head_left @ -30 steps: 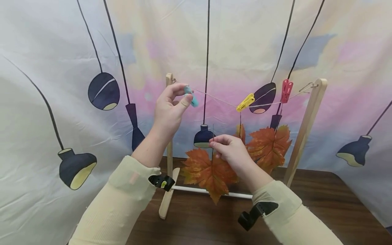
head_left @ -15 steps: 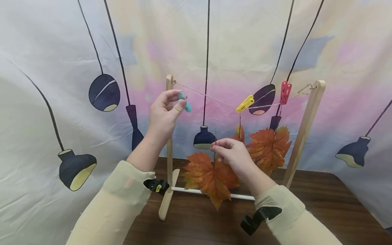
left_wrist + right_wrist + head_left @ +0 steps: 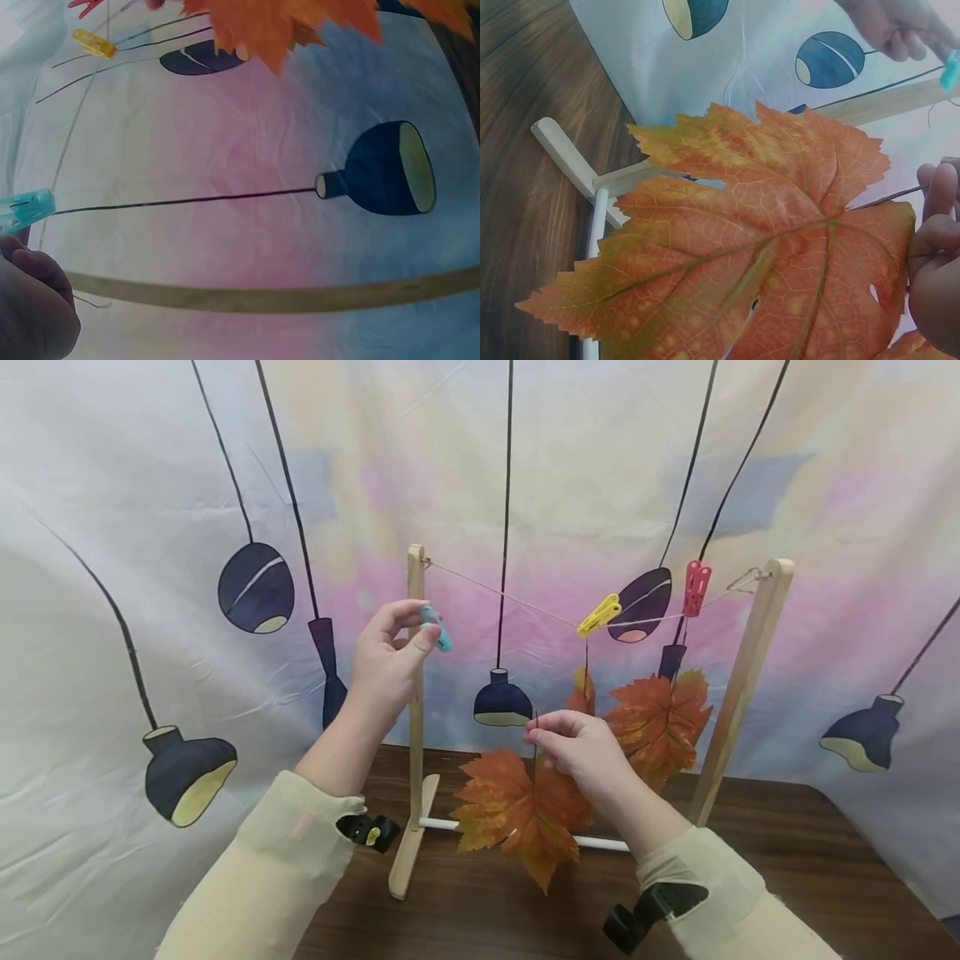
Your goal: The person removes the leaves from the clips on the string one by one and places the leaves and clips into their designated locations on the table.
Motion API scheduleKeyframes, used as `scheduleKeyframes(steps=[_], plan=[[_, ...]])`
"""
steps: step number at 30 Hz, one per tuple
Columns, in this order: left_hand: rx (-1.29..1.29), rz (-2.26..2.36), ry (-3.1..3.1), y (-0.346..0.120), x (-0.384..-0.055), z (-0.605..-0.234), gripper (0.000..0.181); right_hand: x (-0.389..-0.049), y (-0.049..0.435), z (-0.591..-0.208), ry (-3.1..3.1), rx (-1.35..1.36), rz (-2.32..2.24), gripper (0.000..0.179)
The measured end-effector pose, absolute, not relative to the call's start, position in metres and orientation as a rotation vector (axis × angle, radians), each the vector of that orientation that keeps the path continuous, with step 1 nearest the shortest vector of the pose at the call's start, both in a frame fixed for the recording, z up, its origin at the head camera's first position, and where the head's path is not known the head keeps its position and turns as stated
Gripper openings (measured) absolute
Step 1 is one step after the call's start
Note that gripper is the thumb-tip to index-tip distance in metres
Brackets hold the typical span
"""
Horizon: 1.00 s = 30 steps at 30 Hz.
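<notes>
My left hand [image 3: 390, 660] pinches a light blue clothespin [image 3: 437, 628] between thumb and fingers, near the rack's left post and below the string. In the left wrist view the same clothespin [image 3: 28, 211] juts out past the thumb. Lower and to the right, my right hand [image 3: 581, 747] pinches the thin stem of an orange maple leaf [image 3: 521, 814], which hangs beneath the fingers. The right wrist view shows this leaf [image 3: 757, 240] close up, its stem running to the fingertips. A yellow clothespin [image 3: 599, 615] and a red clothespin [image 3: 697, 589] sit on the string [image 3: 510, 596].
Two more orange leaves hang from the string, one leaf [image 3: 660, 722] under the red clothespin. A wooden rack has a left post [image 3: 416, 727], a right post [image 3: 742, 693] and a white crossbar [image 3: 600, 843]. It stands on a dark wooden table [image 3: 480, 910] before a printed cloth [image 3: 600, 460].
My left hand has drawn down and left, away from the string, with the blue clothespin. My right hand has lowered slightly and shifted right, bringing the leaf along.
</notes>
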<state>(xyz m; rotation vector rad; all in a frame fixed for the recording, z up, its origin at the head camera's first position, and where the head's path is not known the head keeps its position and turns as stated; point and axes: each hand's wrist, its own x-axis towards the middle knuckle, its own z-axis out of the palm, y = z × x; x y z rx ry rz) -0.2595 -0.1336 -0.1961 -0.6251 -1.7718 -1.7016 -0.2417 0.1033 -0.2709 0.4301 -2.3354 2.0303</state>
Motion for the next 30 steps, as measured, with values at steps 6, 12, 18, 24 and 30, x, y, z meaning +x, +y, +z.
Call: scheduleKeyframes(steps=[6, 12, 18, 24, 30], plan=[[-0.548, -1.645, -1.852, -0.148, -0.264, -0.208, 0.034, -0.237, 0.11, -0.275, -2.358, 0.411, 2.02, 0.025], [-0.522, -1.648, -1.869, -0.153, -0.265, -0.217, 0.034, -0.235, 0.115, -0.282, -2.339, 0.409, 2.041, 0.025], [-0.473, -1.647, -1.897, -0.158, -0.266, -0.225, 0.034, -0.23, 0.118, -0.286, -2.339, 0.401, 1.997, 0.024], [-0.426, -1.668, -1.915, -0.161, -0.266, -0.234, 0.035, -0.228, 0.121, -0.292, -2.356, 0.382, 2.019, 0.023], [-0.381, -1.693, -1.924, -0.162, -0.268, -0.243, 0.035, -0.221, 0.123, -0.297, -2.38, 0.422, 2.014, 0.025]])
